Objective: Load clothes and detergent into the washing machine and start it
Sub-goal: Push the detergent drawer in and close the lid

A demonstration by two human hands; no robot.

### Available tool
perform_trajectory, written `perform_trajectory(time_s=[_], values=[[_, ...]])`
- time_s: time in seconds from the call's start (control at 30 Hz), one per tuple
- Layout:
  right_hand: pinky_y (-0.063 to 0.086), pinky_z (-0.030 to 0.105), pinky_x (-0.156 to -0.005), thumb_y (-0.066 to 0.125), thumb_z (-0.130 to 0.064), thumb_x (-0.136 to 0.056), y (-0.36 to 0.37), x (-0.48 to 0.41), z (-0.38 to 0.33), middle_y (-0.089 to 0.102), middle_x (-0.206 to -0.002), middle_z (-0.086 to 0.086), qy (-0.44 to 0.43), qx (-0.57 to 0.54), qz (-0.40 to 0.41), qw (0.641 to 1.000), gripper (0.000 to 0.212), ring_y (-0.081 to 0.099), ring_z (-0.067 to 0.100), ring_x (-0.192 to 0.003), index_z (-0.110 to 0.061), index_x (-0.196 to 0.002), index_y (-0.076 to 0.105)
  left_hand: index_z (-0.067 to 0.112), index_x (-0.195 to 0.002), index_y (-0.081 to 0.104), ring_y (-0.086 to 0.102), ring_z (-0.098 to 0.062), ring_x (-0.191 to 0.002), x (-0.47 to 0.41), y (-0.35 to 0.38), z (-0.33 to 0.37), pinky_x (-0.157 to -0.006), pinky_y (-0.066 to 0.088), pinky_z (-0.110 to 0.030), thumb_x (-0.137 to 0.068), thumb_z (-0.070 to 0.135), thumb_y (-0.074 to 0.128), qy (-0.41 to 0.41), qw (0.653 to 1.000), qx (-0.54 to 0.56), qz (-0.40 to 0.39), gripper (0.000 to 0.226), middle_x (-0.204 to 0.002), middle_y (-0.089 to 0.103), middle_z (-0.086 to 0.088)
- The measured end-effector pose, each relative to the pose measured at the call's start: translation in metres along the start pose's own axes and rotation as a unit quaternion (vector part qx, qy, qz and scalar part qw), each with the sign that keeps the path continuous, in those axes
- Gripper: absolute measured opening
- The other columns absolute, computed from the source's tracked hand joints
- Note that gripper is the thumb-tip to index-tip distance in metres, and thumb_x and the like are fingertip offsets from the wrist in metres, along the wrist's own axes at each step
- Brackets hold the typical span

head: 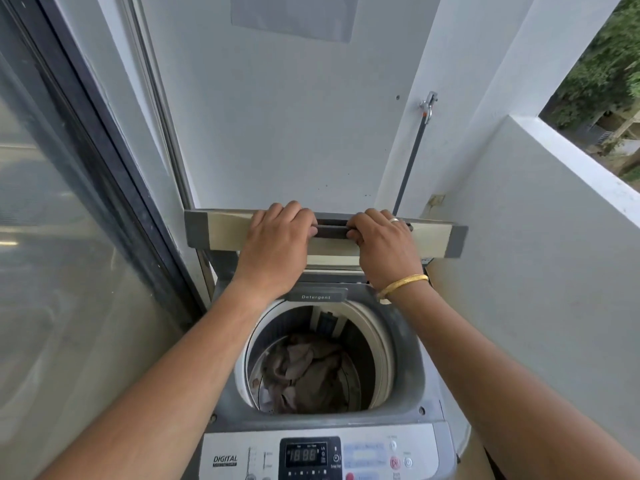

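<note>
A grey top-loading washing machine point(405, 386) stands below me with its lid point(221, 233) raised. My left hand point(277, 244) and my right hand point(384, 247) both grip the dark handle at the lid's front edge, fingers curled over it. Brownish clothes point(304, 372) lie in the drum. A closed grey flap marked Detergent point(317, 295) sits at the back rim of the opening. The control panel point(377, 455) at the front shows a lit display reading 18:88. No detergent container is in view.
A glass sliding door point(62, 254) runs along the left. White walls close in behind and on the right, with a low balcony wall point(540, 244) and trees beyond. A tap with a grey hose point(428, 105) hangs on the back wall.
</note>
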State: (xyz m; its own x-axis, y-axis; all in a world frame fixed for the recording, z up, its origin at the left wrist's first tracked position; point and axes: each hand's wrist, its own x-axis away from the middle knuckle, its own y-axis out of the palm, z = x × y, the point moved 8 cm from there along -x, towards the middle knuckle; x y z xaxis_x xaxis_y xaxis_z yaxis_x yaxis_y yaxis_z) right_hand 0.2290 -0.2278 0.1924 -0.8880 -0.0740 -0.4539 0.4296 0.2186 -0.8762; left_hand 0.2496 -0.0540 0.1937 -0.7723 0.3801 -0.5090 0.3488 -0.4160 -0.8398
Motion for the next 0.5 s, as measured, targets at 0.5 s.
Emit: perform_trajectory(time_s=[0.5], values=[[0.047, 0.042, -0.079, 0.037, -0.028, -0.107, 0.074, 0.179, -0.022, 0.056, -0.086, -0.009, 0.034, -0.079, -0.277, 0.957, 0.020, 0.053, 0.020, -0.081, -0.025, -0.094, 0.052, 0.035, -0.105, 0.045, 0.056, -0.011, -0.091, 0.184, 0.061, 0.030, -0.094, 0.045, -0.037, -0.115, 0.026, 0.029, -0.063, 0.962, 0.101, -0.244, 0.022, -0.093, 0.059, 0.016]])
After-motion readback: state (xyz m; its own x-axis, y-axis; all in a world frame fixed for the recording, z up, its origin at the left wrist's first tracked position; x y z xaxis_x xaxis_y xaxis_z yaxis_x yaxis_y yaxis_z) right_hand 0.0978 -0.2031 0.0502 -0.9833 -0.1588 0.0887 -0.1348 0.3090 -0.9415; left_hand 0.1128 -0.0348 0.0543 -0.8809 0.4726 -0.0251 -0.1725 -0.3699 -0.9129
